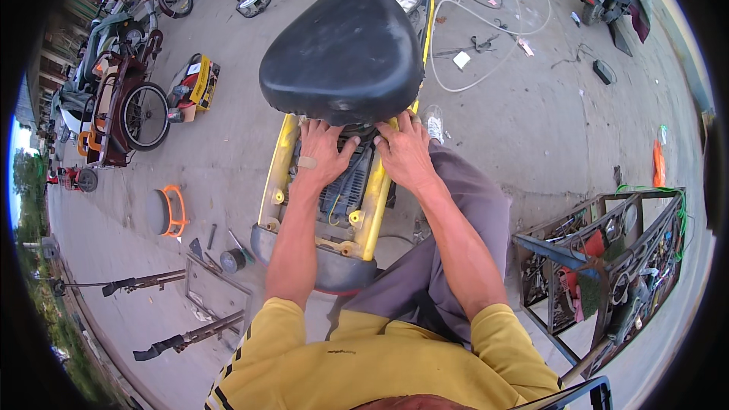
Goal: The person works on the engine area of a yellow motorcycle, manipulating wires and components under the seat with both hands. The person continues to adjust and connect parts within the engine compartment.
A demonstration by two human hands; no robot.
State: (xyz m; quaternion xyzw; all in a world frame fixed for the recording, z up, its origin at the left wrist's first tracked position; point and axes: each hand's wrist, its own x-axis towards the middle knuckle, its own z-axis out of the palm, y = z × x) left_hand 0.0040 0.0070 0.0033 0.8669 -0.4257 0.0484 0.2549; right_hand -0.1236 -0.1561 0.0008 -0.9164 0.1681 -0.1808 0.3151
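Note:
A black padded scooter seat [342, 53] sits on a yellow scooter body [373, 205], its rear edge toward me. My left hand [323, 153] and my right hand [408, 153] are side by side at that edge. The fingers of both curl in under the seat, their tips hidden, while the thumbs show inward of them. Between my forearms lies the opened rear of the body, with a dark finned unit [345, 186] and a thin yellow wire [332, 209]. A dark rear cover [311, 260] closes the near end. What the fingertips touch is hidden.
At right a metal rack [562, 254] holds jumbled tools and parts. A pale hose [459, 87] loops on the concrete beyond it. Left are an orange-framed drum [171, 211], a metal frame [216, 288], a yellow-and-red machine [199, 83] and parked tricycles [125, 118].

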